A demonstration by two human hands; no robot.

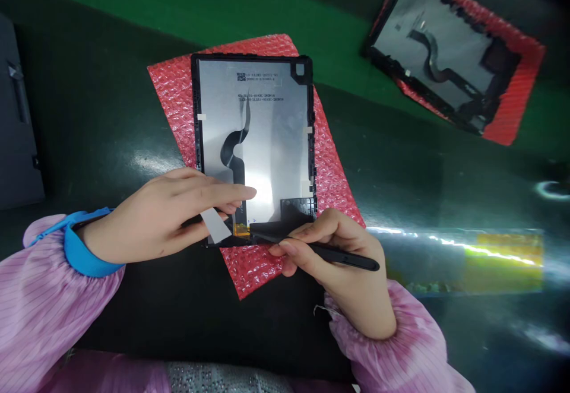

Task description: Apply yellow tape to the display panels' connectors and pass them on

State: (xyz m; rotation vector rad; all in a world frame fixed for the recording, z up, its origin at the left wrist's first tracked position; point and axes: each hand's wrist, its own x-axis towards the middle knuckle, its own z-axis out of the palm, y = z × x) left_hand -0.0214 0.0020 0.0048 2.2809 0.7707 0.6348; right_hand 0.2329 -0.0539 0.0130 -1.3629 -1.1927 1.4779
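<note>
A tablet screen panel (276, 149) lies back side up in its black frame. A black flex cable (229, 149) curves down its silver back to a gold connector (241, 230) near the lower edge. My left hand (178, 212) rests over the lower left of the panel, index finger stretched out. Its thumb and curled fingers are closed at a small white strip (217, 227), and the grip itself is partly hidden. Black tweezers (345, 256) are pinched in my right hand (329, 250). Their tips point left, close to the gold connector.
Red bubble wrap (338, 185) lies under the panel on the dark green table (146, 322). At the upper right, a second panel (440, 60) sits on another red bubble-wrap sheet (516, 108). A grey case-like object (18, 114) stands at the left edge. Yellowish reflective film (503, 262) is at right.
</note>
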